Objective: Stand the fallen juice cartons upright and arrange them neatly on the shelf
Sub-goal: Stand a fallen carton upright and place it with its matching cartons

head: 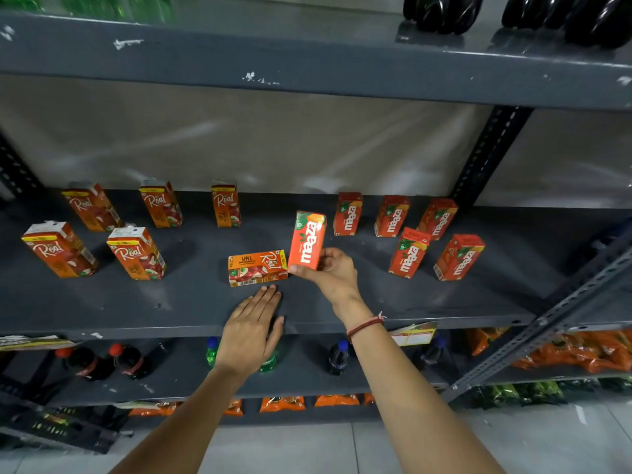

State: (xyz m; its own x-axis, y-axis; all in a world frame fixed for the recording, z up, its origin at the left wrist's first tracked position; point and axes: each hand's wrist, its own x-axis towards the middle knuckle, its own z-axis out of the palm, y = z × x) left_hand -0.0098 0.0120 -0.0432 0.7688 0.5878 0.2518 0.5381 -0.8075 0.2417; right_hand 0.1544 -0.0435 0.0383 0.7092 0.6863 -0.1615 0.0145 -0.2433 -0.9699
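The right hand [330, 268] grips a Maaza carton [307, 241] by its lower end, upright near the middle of the shelf [444, 302]. The left hand [251, 328] lies flat and empty at the front edge, just before a fallen Real carton [257, 267]. The two cartons almost touch, so setting the Maaza down carelessly could catch the Real one and tip it. Ten other cartons stand behind.
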